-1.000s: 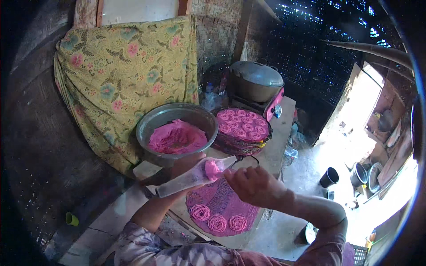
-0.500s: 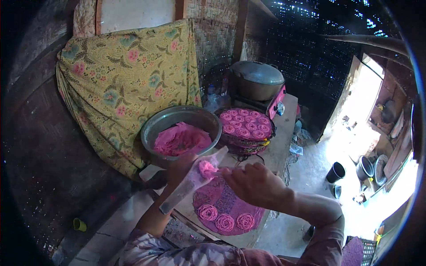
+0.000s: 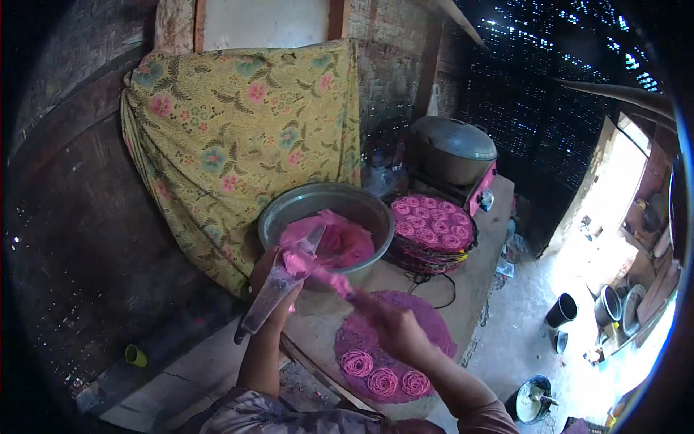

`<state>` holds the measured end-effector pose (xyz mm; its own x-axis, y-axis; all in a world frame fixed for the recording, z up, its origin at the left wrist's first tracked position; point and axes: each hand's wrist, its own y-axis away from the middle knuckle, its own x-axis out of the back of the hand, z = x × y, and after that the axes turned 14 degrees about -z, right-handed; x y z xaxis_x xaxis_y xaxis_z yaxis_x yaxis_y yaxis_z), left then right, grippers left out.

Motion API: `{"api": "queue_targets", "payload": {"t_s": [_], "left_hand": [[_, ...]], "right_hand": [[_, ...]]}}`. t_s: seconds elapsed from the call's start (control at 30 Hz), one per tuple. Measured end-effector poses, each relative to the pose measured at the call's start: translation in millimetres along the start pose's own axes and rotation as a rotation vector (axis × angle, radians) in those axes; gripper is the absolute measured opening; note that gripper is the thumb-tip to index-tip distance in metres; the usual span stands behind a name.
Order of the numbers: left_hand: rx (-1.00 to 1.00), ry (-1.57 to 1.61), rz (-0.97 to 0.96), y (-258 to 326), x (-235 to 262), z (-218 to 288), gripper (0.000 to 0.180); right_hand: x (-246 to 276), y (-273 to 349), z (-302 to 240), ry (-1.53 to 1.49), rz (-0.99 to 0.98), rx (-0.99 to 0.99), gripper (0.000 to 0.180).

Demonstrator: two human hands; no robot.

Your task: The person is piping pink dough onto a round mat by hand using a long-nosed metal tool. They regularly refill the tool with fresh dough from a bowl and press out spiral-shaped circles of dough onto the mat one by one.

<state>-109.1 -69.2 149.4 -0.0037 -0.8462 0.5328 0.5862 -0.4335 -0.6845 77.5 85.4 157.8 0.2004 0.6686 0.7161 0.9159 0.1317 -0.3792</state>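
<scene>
Dough (image 3: 298,262) of pink colour is sitting near the upper end of a translucent holder (image 3: 269,298), which seems to be getting filled from a dough-smeared stick (image 3: 336,281). For doing this well, the left hand (image 3: 262,270) should be keeping the holder steady, while the right hand (image 3: 394,329) should be pressing small portions evenly inside, leaving no air gaps. The left hand is gripping the holder from behind, partly hidden; the right hand is clasping the stick, at four o'clock from the left hand. The holder is being held between seven and eight o'clock from the middle of the view, and its upper end is overlapping the metal basin (image 3: 285,210); whether they are touching, I cannot tell. The holder's long axis is running from seven to one o'clock, its dough-bearing end pointing to one, while the stick is pointing to ten. At five o'clock, three rosettes (image 3: 382,381) are resting on a round purple mat (image 3: 412,311).
</scene>
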Motion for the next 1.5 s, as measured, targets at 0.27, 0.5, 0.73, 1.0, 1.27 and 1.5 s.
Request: {"api": "queue_targets", "payload": {"t_s": [0.27, 0.5, 0.73, 1.0, 1.27, 1.5], "left_hand": [[-0.043, -0.122, 0.066, 6, 12, -60, 0.028], [0.002, -0.079, 0.012, 7, 52, -37, 0.032], [0.115, 0.9, 0.086, 37, 104, -59, 0.022], [0.147, 2.099, -0.202, -9, -36, 18, 0.024], [-0.304, 0.421, -0.549, 50, -179, 1, 0.026], [-0.267, 1.124, -1.338, 62, -193, 109, 0.026]], "right_hand": [[-24, -30, -6, -0.145, -0.141, 0.023, 0.058], [27, -115, 72, 0.279, -0.089, -0.339, 0.029], [5, -159, 141, 0.924, -0.546, -0.288, 0.033], [-56, 8, 55, -2.315, -0.436, -0.098, 0.098], [43, 167, 45, -1.343, 0.44, -0.308, 0.073], [78, 172, -15, -0.027, 0.544, -0.441, 0.095]]}}
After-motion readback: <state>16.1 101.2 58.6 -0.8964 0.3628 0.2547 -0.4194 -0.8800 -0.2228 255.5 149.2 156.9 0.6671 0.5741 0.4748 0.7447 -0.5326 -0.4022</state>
